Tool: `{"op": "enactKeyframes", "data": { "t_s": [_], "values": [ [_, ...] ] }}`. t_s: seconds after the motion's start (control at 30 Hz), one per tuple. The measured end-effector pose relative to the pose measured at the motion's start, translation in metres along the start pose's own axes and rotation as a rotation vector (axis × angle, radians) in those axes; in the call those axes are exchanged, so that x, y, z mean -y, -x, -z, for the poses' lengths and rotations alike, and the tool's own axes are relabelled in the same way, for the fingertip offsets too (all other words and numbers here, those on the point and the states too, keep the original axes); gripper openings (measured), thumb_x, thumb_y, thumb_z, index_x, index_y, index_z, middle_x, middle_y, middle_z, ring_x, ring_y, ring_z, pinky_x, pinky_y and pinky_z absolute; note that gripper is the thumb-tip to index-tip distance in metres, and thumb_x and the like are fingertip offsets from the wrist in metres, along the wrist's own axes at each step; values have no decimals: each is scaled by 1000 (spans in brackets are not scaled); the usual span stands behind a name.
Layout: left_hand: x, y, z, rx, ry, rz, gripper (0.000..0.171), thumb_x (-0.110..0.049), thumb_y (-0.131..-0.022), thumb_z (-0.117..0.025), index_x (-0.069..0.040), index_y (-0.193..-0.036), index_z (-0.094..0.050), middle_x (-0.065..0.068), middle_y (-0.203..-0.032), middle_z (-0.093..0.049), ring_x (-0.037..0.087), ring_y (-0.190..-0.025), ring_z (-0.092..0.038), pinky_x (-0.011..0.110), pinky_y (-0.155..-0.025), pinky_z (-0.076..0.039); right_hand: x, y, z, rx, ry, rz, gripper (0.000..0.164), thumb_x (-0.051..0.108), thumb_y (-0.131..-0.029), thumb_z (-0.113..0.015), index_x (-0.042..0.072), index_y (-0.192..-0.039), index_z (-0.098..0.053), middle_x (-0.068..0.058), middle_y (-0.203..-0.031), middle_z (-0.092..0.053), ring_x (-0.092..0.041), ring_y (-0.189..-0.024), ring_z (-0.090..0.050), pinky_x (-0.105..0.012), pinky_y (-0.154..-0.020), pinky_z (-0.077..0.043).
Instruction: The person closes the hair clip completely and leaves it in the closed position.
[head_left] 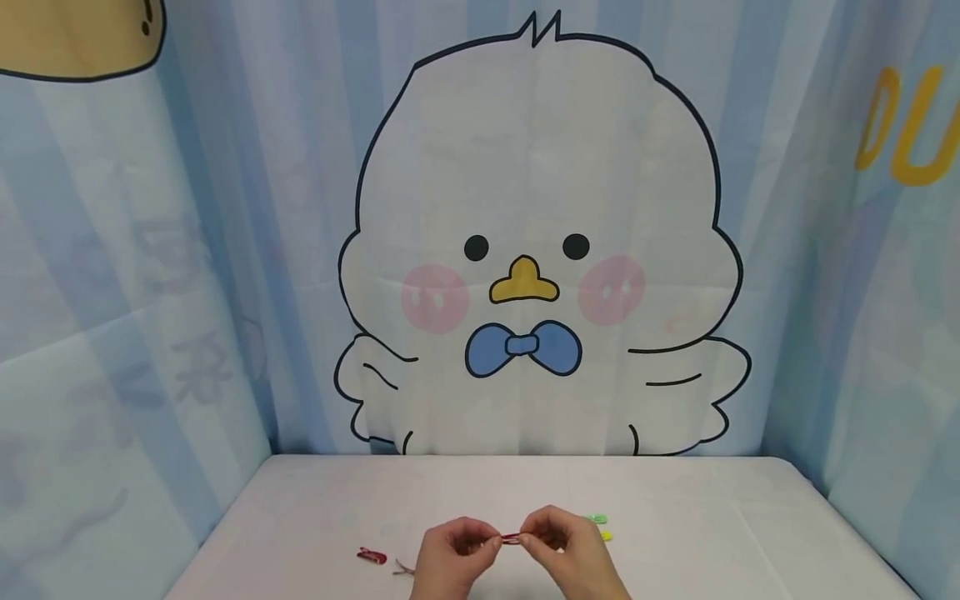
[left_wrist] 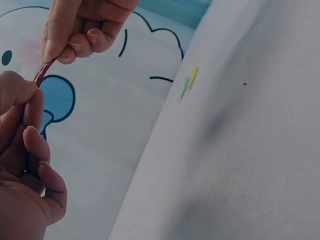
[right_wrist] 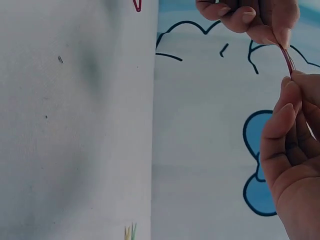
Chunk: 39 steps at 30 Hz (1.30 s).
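Between my two hands is a slim dark red hair clip (head_left: 511, 538), held up over the table in the head view. My left hand (head_left: 453, 558) pinches one end between thumb and index finger. The thumb and fingertips of my right hand (head_left: 573, 554) pinch the opposite end. Seen from the left wrist, only a short stretch of the red clip (left_wrist: 42, 72) shows between the fingertips. The right wrist view shows thin parallel strips in the clip (right_wrist: 288, 61); its ends are hidden under the fingers.
On the white table (head_left: 750, 517), a red snap hair clip (head_left: 372, 555) lies left of my hands. Closer to the left hand is a splayed brownish clip (head_left: 403, 568), partly covered. A green clip (head_left: 597, 518) and a yellow clip (head_left: 607, 536) lie behind my right hand. A printed curtain (head_left: 525, 167) hangs behind.
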<state>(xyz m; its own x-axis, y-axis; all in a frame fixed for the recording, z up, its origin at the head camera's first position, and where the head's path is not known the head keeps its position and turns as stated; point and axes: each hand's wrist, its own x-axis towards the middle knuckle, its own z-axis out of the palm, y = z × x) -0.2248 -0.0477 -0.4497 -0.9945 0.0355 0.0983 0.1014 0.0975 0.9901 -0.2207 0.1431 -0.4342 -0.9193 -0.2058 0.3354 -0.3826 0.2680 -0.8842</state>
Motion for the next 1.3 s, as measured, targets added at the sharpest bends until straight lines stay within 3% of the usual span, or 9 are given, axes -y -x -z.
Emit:
{"op": "enactKeyframes", "data": {
  "t_s": [0.13, 0.27, 0.4, 0.9, 1.3],
  "values": [
    [2, -1, -2, -29, -25, -7, 6, -5, -81, -79, -3, -85, -75, 0, -74, -66, 16, -68, -53, 27, -59, -45, -2, 0, -2, -4, 49, 7, 7, 7, -90, -75, 4, -89, -68, 3, -79, -66, -6, -68, -59, -26, -62, -51],
    [5, -2, 0, 6, -3, -26, 8, -5, -83, -79, 0, -88, -74, 2, -77, -68, 15, -70, -59, 28, -62, -49, -3, -1, -3, 4, 70, 17, 8, 10, -91, -75, 4, -91, -70, 3, -81, -68, -7, -70, -61, -26, -63, -52],
    [7, -4, 3, 30, 19, 0, 10, -6, -86, -78, 1, -90, -73, 3, -81, -69, 16, -74, -62, 29, -67, -52, -3, -1, -3, 28, 70, 47, 10, 12, -91, -75, 4, -95, -71, 4, -83, -69, -7, -72, -62, -26, -65, -53],
    [6, -5, 5, 79, 34, 40, 14, -12, -88, -77, -1, -94, -74, 2, -85, -70, 16, -77, -63, 32, -70, -51, -9, 1, 2, 28, 181, 323, 13, 3, -85, -80, 10, -92, -72, 10, -81, -66, -1, -69, -57, -25, -58, -52],
    [3, -8, 18, 111, 16, 9, 21, -15, -90, -76, 0, -104, -71, 2, -89, -69, 17, -81, -64, 35, -74, -53, -13, 0, 10, -23, 173, 237, 11, 9, -85, -81, 12, -92, -74, 9, -80, -66, -3, -67, -58, -26, -58, -52]
  ]
}}
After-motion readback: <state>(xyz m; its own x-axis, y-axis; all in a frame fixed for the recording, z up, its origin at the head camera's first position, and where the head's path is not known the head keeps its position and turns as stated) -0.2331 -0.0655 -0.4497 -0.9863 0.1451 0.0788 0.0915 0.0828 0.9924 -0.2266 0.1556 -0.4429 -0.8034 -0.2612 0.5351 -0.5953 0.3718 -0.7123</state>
